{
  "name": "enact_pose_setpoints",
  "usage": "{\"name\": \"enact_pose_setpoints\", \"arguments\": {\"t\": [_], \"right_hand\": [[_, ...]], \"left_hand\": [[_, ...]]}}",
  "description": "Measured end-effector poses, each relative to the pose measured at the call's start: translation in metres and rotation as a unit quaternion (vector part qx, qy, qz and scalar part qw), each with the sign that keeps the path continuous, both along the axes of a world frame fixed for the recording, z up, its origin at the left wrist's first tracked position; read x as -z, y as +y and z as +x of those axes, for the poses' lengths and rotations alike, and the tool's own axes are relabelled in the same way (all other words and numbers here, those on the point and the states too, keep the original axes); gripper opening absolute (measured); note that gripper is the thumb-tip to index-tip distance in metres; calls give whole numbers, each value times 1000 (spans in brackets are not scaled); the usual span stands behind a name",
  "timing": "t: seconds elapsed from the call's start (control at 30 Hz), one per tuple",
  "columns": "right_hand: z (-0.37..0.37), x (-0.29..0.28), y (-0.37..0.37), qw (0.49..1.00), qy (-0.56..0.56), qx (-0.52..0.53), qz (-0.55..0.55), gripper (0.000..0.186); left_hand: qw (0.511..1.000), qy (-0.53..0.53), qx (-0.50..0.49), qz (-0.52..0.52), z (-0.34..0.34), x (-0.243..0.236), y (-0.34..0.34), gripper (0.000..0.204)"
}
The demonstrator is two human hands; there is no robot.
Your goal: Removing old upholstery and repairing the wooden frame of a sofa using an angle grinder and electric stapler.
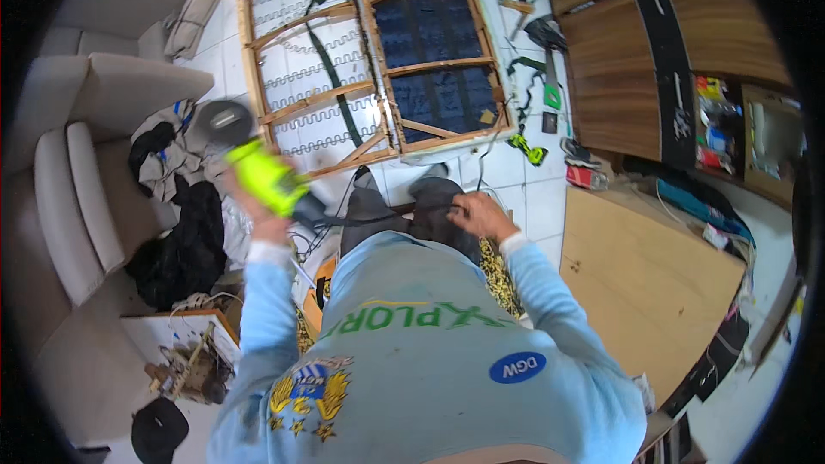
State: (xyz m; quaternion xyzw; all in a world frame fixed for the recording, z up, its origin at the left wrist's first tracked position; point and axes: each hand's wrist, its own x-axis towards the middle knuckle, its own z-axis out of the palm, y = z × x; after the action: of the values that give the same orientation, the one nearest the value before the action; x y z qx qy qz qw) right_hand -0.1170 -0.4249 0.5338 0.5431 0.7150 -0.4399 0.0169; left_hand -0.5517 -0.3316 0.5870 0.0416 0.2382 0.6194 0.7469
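The long wooden frame with zigzag springs (421, 67) stretches away ahead, its near end closer to the left hand (260, 216). That hand wraps the lime-green and black power tool (265, 179), slanting forward-left (too blurred to make out each finger), while the right hand (485, 216) pinches a thin black cord (352, 222).

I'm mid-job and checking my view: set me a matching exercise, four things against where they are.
1. Lime-yellow power tool
2. Dark cord
3. Black cap
4. Wooden frame

A. Top of the picture
B. Lower left of the picture
C. In the left hand
D. In the right hand

Pairs: 1-C, 2-D, 3-B, 4-A
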Motion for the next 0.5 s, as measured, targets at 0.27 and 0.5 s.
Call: {"name": "enact_pose_setpoints", "arguments": {"t": [0.27,0.5], "right_hand": [[139,7,-8,958,-284,-33,1,26],[141,-81,-9,919,-389,69,-18,58]], "left_hand": [[966,-16,-222,135,-152,-60,-83,75],[985,-85,-146,37,-109,-8,-92,77]]}}
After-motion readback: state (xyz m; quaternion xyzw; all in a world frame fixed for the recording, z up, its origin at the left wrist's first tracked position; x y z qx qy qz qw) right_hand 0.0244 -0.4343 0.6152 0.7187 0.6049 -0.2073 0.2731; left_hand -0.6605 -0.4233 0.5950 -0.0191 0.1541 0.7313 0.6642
